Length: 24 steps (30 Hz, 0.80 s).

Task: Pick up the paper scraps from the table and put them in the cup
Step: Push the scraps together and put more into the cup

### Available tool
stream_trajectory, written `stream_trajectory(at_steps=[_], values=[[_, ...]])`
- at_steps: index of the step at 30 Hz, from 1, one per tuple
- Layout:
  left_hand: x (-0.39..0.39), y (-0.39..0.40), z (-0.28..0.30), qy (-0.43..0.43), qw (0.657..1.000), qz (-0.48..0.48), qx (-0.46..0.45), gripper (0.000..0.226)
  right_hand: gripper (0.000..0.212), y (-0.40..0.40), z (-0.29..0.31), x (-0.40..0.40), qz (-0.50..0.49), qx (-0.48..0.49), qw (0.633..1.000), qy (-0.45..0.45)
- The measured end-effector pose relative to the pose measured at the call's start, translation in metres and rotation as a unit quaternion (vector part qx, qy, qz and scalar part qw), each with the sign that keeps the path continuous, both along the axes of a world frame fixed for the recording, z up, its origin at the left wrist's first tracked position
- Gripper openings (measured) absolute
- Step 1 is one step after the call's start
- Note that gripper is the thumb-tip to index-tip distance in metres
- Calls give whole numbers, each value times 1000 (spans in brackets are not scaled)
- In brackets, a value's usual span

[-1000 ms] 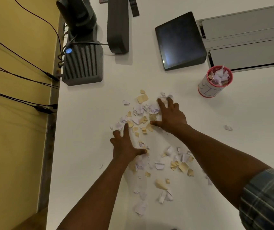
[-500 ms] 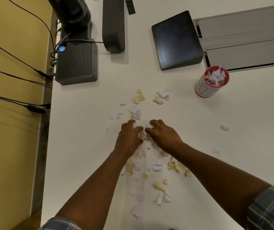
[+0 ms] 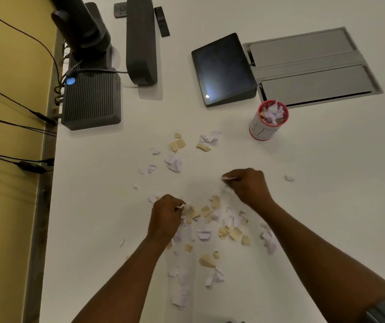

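White and tan paper scraps (image 3: 219,224) lie scattered over the middle of the white table (image 3: 326,183), with a smaller group (image 3: 177,155) farther back. My left hand (image 3: 167,214) is closed in a fist with scraps poking out. My right hand (image 3: 247,185) is lifted and closed on a bunch of scraps, some dropping below it. The red-rimmed white cup (image 3: 268,121) stands upright at the back right, holding several scraps, well beyond my right hand.
A dark tablet stand (image 3: 223,69) and a grey recessed cable panel (image 3: 312,68) sit behind the cup. A ribbed dark box (image 3: 91,101), a dark bar (image 3: 141,40) and cables crowd the back left. One stray scrap (image 3: 289,178) lies to the right.
Both hands raked the scraps together at the middle, then closed on them. Now they have parted, the right hand lifting up and right with a bunch.
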State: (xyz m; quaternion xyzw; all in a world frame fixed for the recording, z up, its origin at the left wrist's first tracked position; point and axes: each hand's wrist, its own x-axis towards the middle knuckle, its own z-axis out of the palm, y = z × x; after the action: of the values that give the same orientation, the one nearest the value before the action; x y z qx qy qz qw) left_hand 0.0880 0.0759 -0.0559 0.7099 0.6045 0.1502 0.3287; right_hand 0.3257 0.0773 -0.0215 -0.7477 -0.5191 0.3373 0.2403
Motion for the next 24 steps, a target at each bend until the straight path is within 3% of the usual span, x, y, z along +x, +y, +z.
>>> stream_trajectory(at_steps=[5,8,13,17,20,24], values=[[6,6,8,-39,999,12,2,18,23,30,40,66,-91,3,996,-4],[9,9,9,-44,999,10,5,19,31,53,55,103,-137,37,988,-56],[14,11,13,-44,999,16,2,18,22,95,63,135,-79,109,979,-150],[17,14,15,-40,999,23,2,18,32,129,50,140,-2,6,968,-249],[17,16,17,-41,999,34,-6,17,48,146,38,132,60,-95,936,-332],[17,17,21,-50,998,35,-12,15,44,158,24,122,51,-183,920,-343]])
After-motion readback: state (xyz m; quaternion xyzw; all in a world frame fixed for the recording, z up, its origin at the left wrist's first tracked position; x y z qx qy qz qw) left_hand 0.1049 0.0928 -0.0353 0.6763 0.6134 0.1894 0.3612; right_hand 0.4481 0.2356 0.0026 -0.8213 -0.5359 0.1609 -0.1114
